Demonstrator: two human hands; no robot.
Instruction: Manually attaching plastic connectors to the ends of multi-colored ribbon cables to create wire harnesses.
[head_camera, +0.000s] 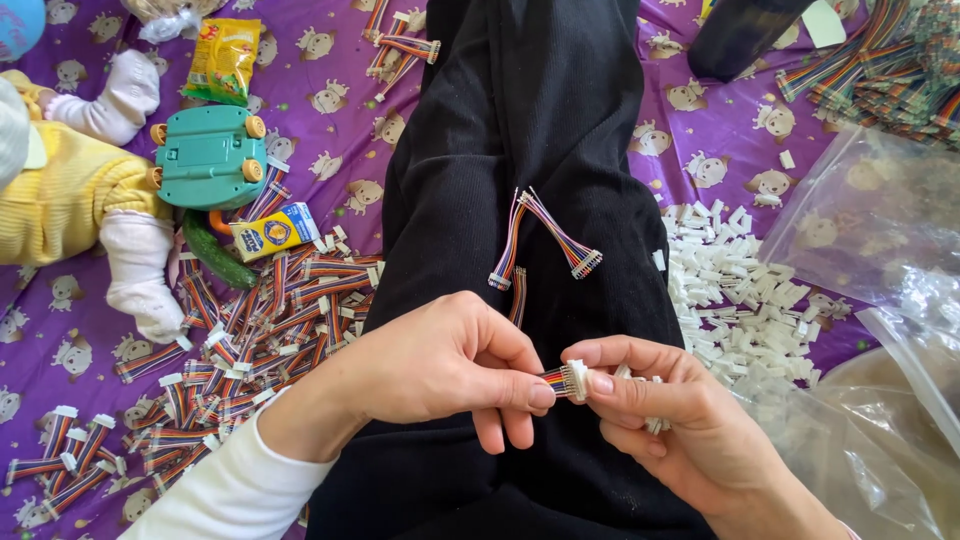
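Note:
My left hand (455, 365) pinches the end of a short rainbow ribbon cable (555, 381) between thumb and fingers. My right hand (665, 415) holds a small white plastic connector housing (578, 378) against that cable's end, with a few more white housings tucked in its palm. Both hands hover over my black-clothed leg (520, 130). Two loose ribbon cables (545, 235) with bare pin ends lie on the leg just beyond the hands.
A heap of finished cables with white ends (250, 330) lies on the purple patterned sheet (340, 130) at left. White housings (740, 290) are piled at right beside clear plastic bags (870, 230). A baby's legs in white socks (135, 270), a teal toy (210, 155) and snack packets sit at the upper left.

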